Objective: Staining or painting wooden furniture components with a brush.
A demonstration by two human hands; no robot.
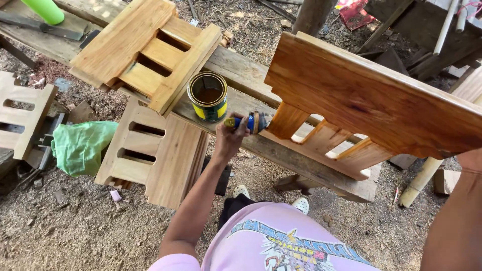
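My left hand [230, 138] is shut on a paintbrush [248, 122] with a blue and yellow handle. Its bristles touch a slat at the lower edge of a glossy, varnished wooden panel [371, 95] with slotted openings. My right hand [472, 160], mostly out of frame at the right edge, holds that panel tilted up off a rough plank bench [296, 160]. An open tin of brown varnish [207, 96] stands on the bench just left of the brush.
A paler slotted panel [145, 47] lies on the bench at the back left. Another [150, 155] leans below it, and a third [22, 115] sits at far left. A green plastic bag [80, 145] lies on the sawdust ground. A post [311, 15] stands behind.
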